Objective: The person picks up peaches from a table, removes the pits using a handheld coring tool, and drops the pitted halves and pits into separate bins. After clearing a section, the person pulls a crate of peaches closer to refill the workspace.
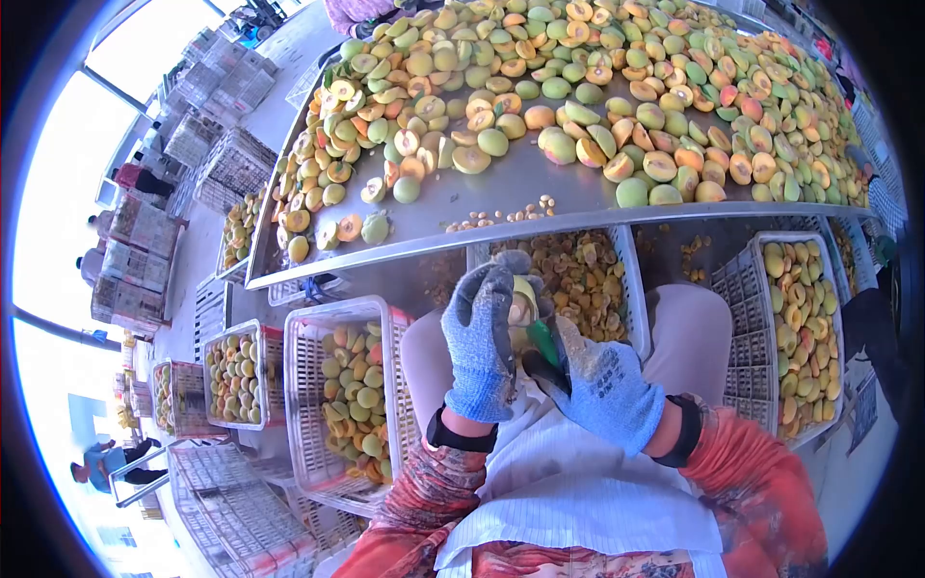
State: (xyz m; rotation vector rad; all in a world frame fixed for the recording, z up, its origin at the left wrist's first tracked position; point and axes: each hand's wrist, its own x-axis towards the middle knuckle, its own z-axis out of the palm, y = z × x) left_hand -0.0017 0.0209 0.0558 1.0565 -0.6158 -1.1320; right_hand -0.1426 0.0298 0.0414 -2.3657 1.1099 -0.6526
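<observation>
My left hand [481,339], in a blue knit glove with a dirty grey coating, is closed around a pale yellow-green stone fruit [522,304] above my lap. Close beside it, my right hand [605,383], gloved the same way, grips a green-handled tool [544,341]. The tool's working end meets the fruit but is mostly hidden by my fingers, so its kind is unclear. In front, a metal table [540,178] carries a heap of halved stone fruit [660,166], green, yellow and reddish, some with stones showing. Several loose stones [501,214] lie near the table's front edge.
Below the table edge stands a crate [636,294] of brownish scraps. Crates of fruit stand at my left [301,385] and right [761,337]. More stacked crates [135,260] and several people are farther left. Another person's sleeve [356,13] shows across the table.
</observation>
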